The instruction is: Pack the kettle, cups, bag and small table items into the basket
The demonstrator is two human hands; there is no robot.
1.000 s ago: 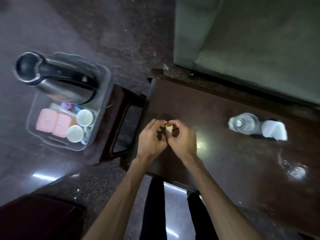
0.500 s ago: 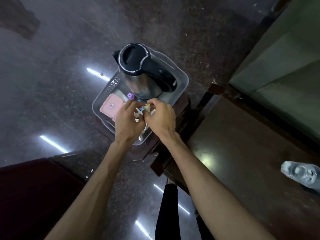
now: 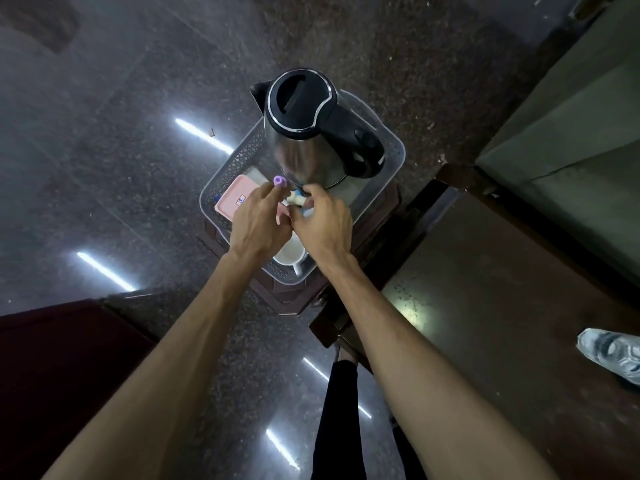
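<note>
Dark speckled floor (image 3: pixel 121 98), basket (image 3: pixel 394 150) on stool, hands (image 3: pixel 294 223) over it

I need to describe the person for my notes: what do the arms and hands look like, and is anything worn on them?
Both forearms are bare up to the frame edge: no sleeves show. The left hand and right hand wear no gloves, and I see no rings, watch or bracelet. The arms are slim, with tendons showing on the backs of the hands. Below them, dark trousers show.

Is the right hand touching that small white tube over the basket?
Touching: the head view shows the right hand pinching the small white tube at its fingertips.
</note>
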